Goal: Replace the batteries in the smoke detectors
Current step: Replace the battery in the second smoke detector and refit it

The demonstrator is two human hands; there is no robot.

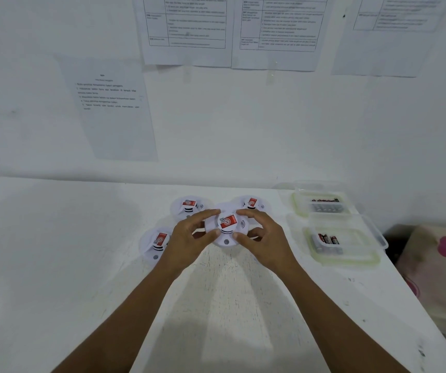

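Note:
A round white smoke detector (226,228) with a red label sits at the middle of the white table, held from both sides. My left hand (189,239) grips its left rim with thumb and fingers. My right hand (263,238) grips its right rim the same way. Three more white detectors lie around it: one at the back left (189,207), one at the back right (251,203), one at the left (157,244), partly behind my left hand. Batteries (328,240) lie in a clear container to the right.
Two clear plastic containers stand at the right: the near one (351,262) and the far one (321,195), which holds several batteries. The table's right edge (415,300) drops beside a patterned cushion (437,265). Printed sheets (114,109) hang on the white wall behind.

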